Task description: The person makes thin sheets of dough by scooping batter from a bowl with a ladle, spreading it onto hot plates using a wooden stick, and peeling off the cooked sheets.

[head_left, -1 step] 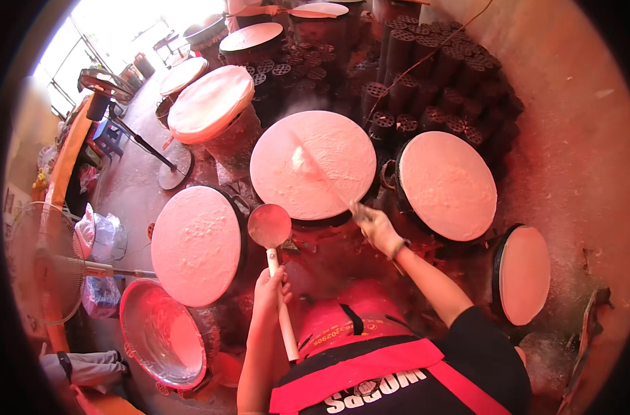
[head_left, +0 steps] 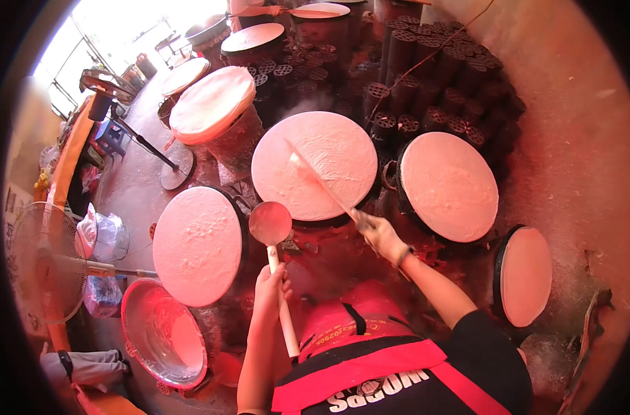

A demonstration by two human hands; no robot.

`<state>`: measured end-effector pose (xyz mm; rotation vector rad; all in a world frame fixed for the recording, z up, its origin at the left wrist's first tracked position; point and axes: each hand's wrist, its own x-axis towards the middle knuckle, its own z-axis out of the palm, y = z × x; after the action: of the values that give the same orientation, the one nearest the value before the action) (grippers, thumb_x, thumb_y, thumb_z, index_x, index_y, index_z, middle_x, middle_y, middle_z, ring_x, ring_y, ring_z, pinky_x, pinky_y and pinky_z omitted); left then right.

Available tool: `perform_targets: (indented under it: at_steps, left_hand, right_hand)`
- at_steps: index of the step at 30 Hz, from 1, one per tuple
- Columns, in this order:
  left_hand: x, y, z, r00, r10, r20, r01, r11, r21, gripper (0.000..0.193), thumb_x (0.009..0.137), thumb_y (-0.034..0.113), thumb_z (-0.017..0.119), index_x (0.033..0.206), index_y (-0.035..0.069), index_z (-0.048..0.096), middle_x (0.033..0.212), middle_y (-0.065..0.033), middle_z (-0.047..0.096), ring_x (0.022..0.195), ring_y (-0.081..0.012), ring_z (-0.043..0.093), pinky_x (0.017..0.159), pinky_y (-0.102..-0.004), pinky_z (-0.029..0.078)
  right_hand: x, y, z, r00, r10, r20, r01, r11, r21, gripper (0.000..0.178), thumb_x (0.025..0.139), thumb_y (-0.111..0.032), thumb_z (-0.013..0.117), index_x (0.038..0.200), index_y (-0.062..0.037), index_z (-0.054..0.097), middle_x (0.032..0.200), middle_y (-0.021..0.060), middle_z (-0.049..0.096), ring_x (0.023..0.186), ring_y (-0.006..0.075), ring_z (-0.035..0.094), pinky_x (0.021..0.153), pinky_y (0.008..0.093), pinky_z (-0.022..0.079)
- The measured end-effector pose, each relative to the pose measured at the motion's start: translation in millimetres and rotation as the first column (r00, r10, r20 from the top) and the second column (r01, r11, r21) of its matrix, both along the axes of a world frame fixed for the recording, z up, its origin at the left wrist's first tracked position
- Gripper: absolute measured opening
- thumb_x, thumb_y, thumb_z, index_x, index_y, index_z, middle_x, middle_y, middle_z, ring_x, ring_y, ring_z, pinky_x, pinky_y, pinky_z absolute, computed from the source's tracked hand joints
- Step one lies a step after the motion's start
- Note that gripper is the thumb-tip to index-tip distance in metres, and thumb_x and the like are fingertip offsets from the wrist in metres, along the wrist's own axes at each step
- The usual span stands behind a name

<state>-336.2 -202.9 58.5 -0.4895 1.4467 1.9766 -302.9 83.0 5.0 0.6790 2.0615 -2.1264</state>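
Observation:
My left hand grips the long pale handle of a ladle, whose round bowl hovers between two steaming round cooking discs. My right hand holds a thin flat stick. The stick's tip rests on the pale batter sheet covering the middle disc. To the left sits another batter-covered disc, and a third one lies to the right of my right hand.
A metal basin of batter stands at lower left beside a standing fan. A smaller disc is at far right by the wall. More covered pots and stacked honeycomb coal cylinders fill the back. Another person's hand works at the top.

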Motion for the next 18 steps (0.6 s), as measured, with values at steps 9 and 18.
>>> perform_targets:
  at_steps: [9, 18]
  left_hand:
    - [-101.6, 60.9, -47.4, 0.958, -0.132, -0.253, 0.043, 0.943, -0.331, 0.014, 0.087, 0.013, 0.052, 0.084, 0.004, 0.042, 0.068, -0.0045, 0.047, 0.049, -0.0129, 0.048, 0.04, -0.0255, 0.042]
    - [-122.1, 65.1, -27.2, 0.688, -0.225, 0.69, -0.503, 0.538, 0.676, 0.01, 0.093, 0.008, 0.045, 0.09, 0.0, 0.041, 0.066, -0.0004, 0.039, 0.046, -0.0056, 0.034, 0.035, -0.0181, 0.029]
  right_hand:
    - [69.5, -8.0, -47.7, 0.945, -0.252, -0.207, 0.269, 0.961, 0.058, 0.047, 0.09, -0.031, 0.059, 0.127, -0.0024, 0.051, 0.101, 0.002, 0.047, 0.09, 0.0088, 0.038, 0.075, 0.0219, 0.031]
    - [38.1, -37.7, 11.4, 0.995, -0.06, 0.074, 0.087, 0.892, -0.443, 0.036, 0.089, -0.037, 0.06, 0.122, -0.0248, 0.058, 0.053, -0.0069, 0.04, 0.038, 0.0034, 0.031, 0.034, 0.0208, 0.026]
